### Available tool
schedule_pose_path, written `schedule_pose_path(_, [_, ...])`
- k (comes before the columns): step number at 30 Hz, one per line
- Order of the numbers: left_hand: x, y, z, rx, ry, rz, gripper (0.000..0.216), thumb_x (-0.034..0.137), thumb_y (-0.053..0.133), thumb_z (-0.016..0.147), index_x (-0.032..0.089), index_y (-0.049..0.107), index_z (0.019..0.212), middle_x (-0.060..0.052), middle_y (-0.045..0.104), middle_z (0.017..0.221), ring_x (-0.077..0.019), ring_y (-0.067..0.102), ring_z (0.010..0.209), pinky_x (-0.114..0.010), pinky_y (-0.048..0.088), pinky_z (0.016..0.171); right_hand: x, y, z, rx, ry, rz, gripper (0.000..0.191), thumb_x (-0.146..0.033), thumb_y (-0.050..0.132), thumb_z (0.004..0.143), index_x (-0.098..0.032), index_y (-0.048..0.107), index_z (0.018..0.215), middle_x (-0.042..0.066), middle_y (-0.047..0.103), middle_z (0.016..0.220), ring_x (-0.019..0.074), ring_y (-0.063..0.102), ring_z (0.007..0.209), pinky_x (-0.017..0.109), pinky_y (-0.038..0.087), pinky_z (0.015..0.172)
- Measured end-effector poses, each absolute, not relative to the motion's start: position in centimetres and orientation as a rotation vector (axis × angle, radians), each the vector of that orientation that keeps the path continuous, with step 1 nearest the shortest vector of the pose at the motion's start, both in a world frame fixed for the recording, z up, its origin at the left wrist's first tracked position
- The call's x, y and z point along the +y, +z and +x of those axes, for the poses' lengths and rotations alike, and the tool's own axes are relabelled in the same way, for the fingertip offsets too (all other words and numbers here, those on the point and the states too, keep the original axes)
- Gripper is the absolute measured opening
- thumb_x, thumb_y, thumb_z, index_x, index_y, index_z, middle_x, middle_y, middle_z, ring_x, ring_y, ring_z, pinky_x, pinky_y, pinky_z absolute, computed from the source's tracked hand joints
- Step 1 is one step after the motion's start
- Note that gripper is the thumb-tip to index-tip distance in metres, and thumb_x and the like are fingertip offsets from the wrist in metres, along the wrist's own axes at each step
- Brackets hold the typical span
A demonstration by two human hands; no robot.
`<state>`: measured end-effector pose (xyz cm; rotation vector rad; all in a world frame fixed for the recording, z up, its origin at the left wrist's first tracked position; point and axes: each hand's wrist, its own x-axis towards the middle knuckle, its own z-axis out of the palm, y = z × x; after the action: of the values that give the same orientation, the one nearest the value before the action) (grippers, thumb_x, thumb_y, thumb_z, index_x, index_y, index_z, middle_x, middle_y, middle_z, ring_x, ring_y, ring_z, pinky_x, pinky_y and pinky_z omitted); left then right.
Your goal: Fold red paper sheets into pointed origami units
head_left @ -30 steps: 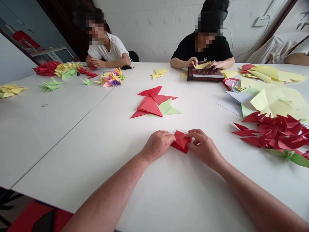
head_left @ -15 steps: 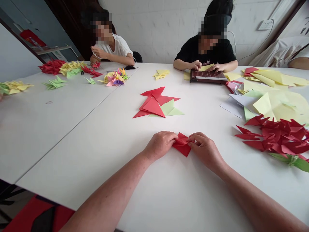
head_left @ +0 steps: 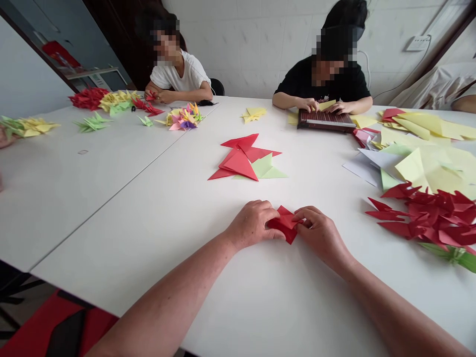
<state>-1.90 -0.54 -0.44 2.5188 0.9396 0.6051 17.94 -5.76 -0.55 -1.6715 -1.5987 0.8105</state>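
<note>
A small piece of red origami paper [head_left: 286, 220], partly folded, lies on the white table [head_left: 238, 292] between my hands. My left hand [head_left: 255, 224] holds its left edge, with the fingers on the upper side and the thumb stretched along the lower left. At the paper's right corner my right hand [head_left: 319, 230] pinches with thumb and fingertips. Just beyond are folded red paper pieces [head_left: 241, 163] overlapping a light green folded sheet [head_left: 268, 167].
To the right lie a heap of red folded shapes [head_left: 435, 213], a green bundle [head_left: 455, 254] and loose yellow sheets [head_left: 439, 158]. Across the table, one person works at a dark slatted board [head_left: 327, 120]; another sits near colourful paper cranes [head_left: 184, 118].
My left thumb has come away from the fold and moved down to the paper's lower left. The right hand keeps its pinch. The person in white has lowered their hands to the table.
</note>
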Motion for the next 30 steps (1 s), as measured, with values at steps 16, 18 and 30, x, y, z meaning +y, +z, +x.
schedule_pose_path(16, [-2.2,0.0,0.2,1.272,0.604,2.502,0.018,0.016,0.059,0.073,0.02,0.064,0.09,-0.001,0.056,0.079,-0.0144,0.053,0.073,-0.031,0.043,0.08,-6.0,-1.1,17.4,-1.684,0.64,-1.705,0.018,-0.017,0.047,0.07,-0.023,0.061,0.079,0.0,0.059,0.092,0.0114,0.057,0.064,0.026,0.045,0.058])
schedule_pose_path(18, [-2.1,-0.3,0.5,1.307,0.592,2.553,0.01,0.014,0.056,0.077,0.02,0.064,0.08,0.0,0.055,0.074,-0.0141,0.051,0.07,-0.031,0.041,0.077,-6.1,-1.2,17.1,-1.719,0.583,-1.697,0.017,-0.018,0.047,0.073,-0.022,0.061,0.079,0.001,0.059,0.092,0.0121,0.057,0.065,0.026,0.045,0.059])
schedule_pose_path(30, [-1.7,-1.8,0.5,1.322,0.68,2.693,0.016,0.01,0.05,0.08,0.018,0.057,0.068,0.001,0.049,0.065,-0.0114,0.041,0.057,-0.024,0.031,0.052,-6.0,-1.1,16.3,-1.729,0.489,-1.919,0.024,-0.013,0.046,0.079,-0.023,0.062,0.094,0.001,0.062,0.09,0.0135,0.057,0.07,0.025,0.041,0.06])
